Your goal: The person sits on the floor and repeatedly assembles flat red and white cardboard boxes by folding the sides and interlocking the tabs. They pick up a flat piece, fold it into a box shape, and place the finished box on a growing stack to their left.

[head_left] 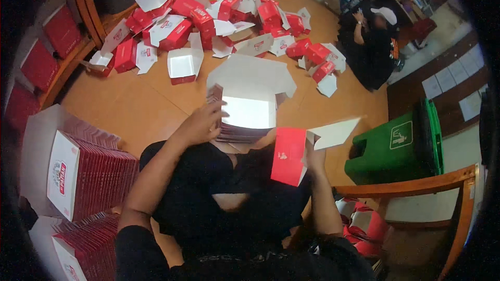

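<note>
My left hand [200, 122] rests on the side of a stack of flat red-and-white carton blanks [229, 131] that lies on my lap. An opened white-lined carton [250, 93] sits on top of that stack. My right hand [314, 157] grips a folded red carton [288, 155] with a white flap sticking out to the right. I sit on the orange floor in dark clothes.
A heap of assembled red-and-white cartons [219, 26] covers the floor ahead. Bundles of flat blanks [78, 177] stand at my left. A green bin [401, 148] is at the right, behind a wooden chair frame [458, 198]. A person in black [372, 47] sits far right.
</note>
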Demonstrator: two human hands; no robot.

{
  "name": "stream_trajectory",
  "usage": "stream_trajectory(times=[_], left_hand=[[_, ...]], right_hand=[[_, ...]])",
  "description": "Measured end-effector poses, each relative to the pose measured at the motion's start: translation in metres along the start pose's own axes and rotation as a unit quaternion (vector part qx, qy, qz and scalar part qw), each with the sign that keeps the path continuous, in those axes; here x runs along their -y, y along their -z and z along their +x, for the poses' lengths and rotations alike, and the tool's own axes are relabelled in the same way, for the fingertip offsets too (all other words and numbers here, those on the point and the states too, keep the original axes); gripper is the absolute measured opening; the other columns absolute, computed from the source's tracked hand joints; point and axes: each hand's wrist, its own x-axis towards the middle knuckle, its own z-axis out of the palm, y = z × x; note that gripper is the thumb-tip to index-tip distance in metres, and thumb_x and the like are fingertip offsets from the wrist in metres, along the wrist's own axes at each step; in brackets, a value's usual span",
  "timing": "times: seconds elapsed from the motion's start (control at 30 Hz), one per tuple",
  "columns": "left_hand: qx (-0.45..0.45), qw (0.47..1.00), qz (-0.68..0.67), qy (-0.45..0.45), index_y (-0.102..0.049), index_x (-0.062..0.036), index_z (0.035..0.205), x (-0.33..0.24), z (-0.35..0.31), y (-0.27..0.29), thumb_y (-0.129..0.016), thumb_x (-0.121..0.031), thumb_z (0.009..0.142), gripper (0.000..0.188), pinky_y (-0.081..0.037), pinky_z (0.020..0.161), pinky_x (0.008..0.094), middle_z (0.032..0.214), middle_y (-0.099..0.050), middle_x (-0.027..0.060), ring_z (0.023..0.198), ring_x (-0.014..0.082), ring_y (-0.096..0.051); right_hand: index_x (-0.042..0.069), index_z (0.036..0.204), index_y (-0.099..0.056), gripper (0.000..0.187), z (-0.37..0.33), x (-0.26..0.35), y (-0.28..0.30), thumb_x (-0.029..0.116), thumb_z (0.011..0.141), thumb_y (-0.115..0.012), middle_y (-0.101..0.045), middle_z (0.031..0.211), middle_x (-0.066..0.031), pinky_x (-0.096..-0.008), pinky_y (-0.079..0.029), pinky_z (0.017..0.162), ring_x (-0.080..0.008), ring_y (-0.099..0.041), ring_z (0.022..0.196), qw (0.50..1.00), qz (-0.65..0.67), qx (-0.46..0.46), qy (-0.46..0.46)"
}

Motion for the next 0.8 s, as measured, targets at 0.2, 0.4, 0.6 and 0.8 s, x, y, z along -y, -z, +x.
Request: stream_trajectory(times=[0.2, 0.4, 0.6, 0.8], left_hand=[[0.028, 0.999, -0.008, -0.043, -0.058, -0.0091, 0.110, -0.001, -0.003, -0.032, -0.062, -0.005, 0.079, 0.032, -0.047, 0.093, 0.0438, 0.122, -0.053, 0.0123, 0.112, 0.0339, -0.054], [-0.030, 0.996, -0.034, -0.075, -0.058, -0.0087, 0.109, -0.004, -0.009, -0.045, -0.063, -0.009, 0.083, 0.027, -0.052, 0.085, 0.0408, 0.117, -0.056, 0.0131, 0.104, 0.0328, -0.060], [-0.070, 0.992, -0.081, -0.071, -0.063, -0.0067, 0.097, 0.004, -0.008, -0.048, -0.067, -0.017, 0.084, 0.017, -0.053, 0.077, 0.0396, 0.094, -0.065, 0.0105, 0.091, 0.0301, -0.064], [-0.051, 0.991, -0.103, -0.072, -0.066, -0.0058, 0.094, 0.004, -0.006, -0.040, -0.069, -0.018, 0.083, 0.016, -0.053, 0.079, 0.0379, 0.096, -0.066, 0.0111, 0.090, 0.0293, -0.065]], right_hand=[[-0.005, 0.112, -0.060, 0.037, 0.077, 0.038, -0.057, 0.018, 0.083, -0.069, -0.067, 0.102, -0.0179, -0.0376, -0.050, 0.082, -0.0252, -0.065, 0.094, 0.952, -0.257, 0.110, 0.125], [-0.002, 0.113, -0.060, 0.040, 0.137, 0.014, -0.095, 0.020, 0.080, -0.068, -0.065, 0.108, -0.0238, -0.0441, -0.049, 0.087, -0.0392, -0.062, 0.100, 0.865, -0.458, 0.146, 0.147], [-0.005, 0.123, -0.049, 0.052, 0.140, 0.004, -0.093, 0.020, 0.080, -0.065, -0.063, 0.110, -0.0282, -0.0460, -0.048, 0.090, -0.0432, -0.061, 0.102, 0.842, -0.500, 0.142, 0.145], [-0.005, 0.127, -0.047, 0.056, 0.142, -0.008, -0.095, 0.018, 0.079, -0.064, -0.062, 0.112, -0.0297, -0.0459, -0.047, 0.092, -0.0440, -0.059, 0.107, 0.858, -0.492, 0.118, 0.086]])
